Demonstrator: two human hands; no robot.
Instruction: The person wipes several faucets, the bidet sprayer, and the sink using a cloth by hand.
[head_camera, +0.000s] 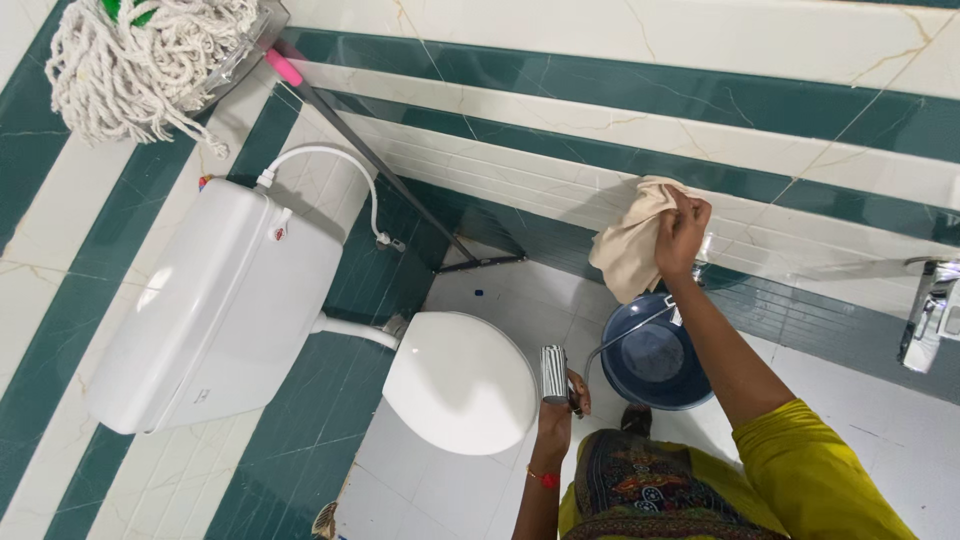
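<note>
I judge the beige cloth (630, 245) soft, light and limp, best bunched at its top; my right hand (683, 232) has fingers curled tight around that top against the tiled wall (560, 130), cloth hanging below them. My left hand (563, 400) wraps closed around the chrome sprayer head (554, 374), a rigid, probably slick thing, above my fingers.

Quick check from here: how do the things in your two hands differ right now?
The right hand presses a soft beige cloth against the wall tiles; the left hand grips a rigid chrome sprayer head low, beside the closed toilet lid. The cloth hangs crumpled and loose; the sprayer stands upright, trailing a hose over the blue bucket. Both are firmly held.
</note>
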